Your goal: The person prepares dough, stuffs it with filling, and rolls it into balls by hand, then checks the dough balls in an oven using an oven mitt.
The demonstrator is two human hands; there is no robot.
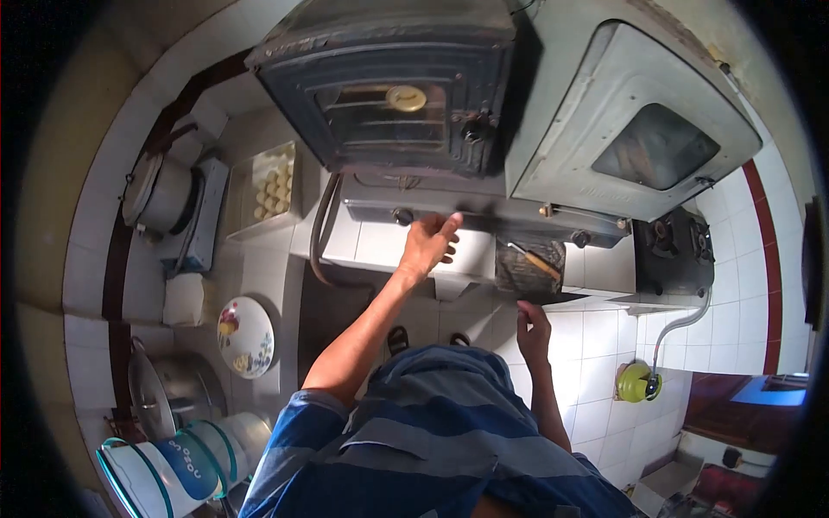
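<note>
My left hand (429, 244) reaches forward over the white tiled ledge (475, 252), its fingers partly curled, just in front of the long grey stove panel (380, 213) and right of its black knob (402, 217). Whether it holds anything small is hidden. My right hand (534, 330) hangs lower, near the ledge's front edge, fingers curled and thumb up; nothing shows in it. Between and beyond the hands, a wooden-handled tool (542, 263) lies on a dark mat (515, 273). Above stands a dark oven (389, 104) with a round dial on its glass door.
A pale metal oven (639, 129) stands at right, beside a black gas burner (669, 250) and green gas regulator (637, 382). At left are a box of pale round balls (275, 192), a lidded pot (160, 197), a floral plate (245, 337) and a large metal pot (177, 388).
</note>
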